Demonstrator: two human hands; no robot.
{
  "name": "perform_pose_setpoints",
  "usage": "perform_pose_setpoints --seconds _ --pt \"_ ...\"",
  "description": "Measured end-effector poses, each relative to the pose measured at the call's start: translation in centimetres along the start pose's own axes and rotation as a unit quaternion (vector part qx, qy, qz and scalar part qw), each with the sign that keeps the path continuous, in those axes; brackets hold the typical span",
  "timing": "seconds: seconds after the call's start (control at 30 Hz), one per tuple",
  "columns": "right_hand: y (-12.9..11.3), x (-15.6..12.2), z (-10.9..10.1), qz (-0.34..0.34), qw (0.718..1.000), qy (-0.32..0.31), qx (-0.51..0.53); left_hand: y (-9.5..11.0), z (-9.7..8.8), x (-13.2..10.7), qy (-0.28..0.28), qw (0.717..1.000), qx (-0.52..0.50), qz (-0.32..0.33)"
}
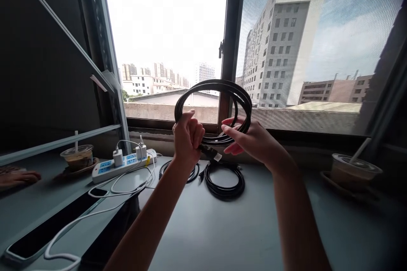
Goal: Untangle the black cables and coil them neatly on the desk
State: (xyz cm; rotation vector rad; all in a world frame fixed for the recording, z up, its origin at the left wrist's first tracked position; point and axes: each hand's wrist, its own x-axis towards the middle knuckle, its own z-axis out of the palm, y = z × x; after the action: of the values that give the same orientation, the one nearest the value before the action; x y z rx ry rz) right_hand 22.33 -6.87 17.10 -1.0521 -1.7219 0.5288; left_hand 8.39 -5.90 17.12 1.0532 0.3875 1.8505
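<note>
A coiled black HDMI cable (219, 84) is held up above the table, its loops standing upright in front of the window. My left hand (190, 135) is closed in a fist around the left side of the coil. A plug with a metal tip (217, 156) sticks out below that fist. On the other side, my right hand (251, 137) holds the coil between thumb and fingers, with the fingers partly stretched. Beneath the hands, a second coiled black cable (224, 197) lies on the table. Another black coil (193, 176) is partly hidden behind my left forearm.
A white power strip (124, 164) with chargers and white cords stands at left. Two dark-screened devices, one a phone (54, 224), lie nearer. Drink cups with straws stand left (77, 156) and right (354, 169). Another person's hand (22, 176) rests at far left.
</note>
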Motion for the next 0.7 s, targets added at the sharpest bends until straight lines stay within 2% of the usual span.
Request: perform_pose_setpoints --seconds 0.07,0.13,0.23,0.37,0.5,0.6,0.7 --pt "-0.5 -0.1 0.2 -0.026 0.999 0.018 0.001 0.1 0.1 -0.2 -0.01 1.0 0.002 -0.001" --pt "-1.0 -0.1 0.3 -0.074 0.993 0.08 -0.034 0.2 0.1 -0.4 -0.016 1.0 0.013 0.0" --pt "-1.6 -0.1 0.4 -0.107 0.98 0.147 -0.077 0.3 0.3 -0.5 -0.022 0.999 0.035 0.008" --pt "-1.5 0.0 0.4 -0.136 0.969 0.191 -0.077 0.6 0.5 -0.5 -0.029 0.999 0.033 0.013" --pt "-1.2 0.1 0.6 -0.146 0.966 0.207 -0.057 0.8 0.2 -0.2 -0.026 0.998 0.05 0.034" --pt "-1.1 0.1 0.6 -0.146 0.962 0.219 -0.074 0.9 -0.3 0.2 -0.013 0.989 0.125 0.083" --pt "-1.0 0.1 0.4 -0.146 0.956 0.239 -0.09 1.5 -0.9 0.7 0.004 0.966 0.239 0.104"
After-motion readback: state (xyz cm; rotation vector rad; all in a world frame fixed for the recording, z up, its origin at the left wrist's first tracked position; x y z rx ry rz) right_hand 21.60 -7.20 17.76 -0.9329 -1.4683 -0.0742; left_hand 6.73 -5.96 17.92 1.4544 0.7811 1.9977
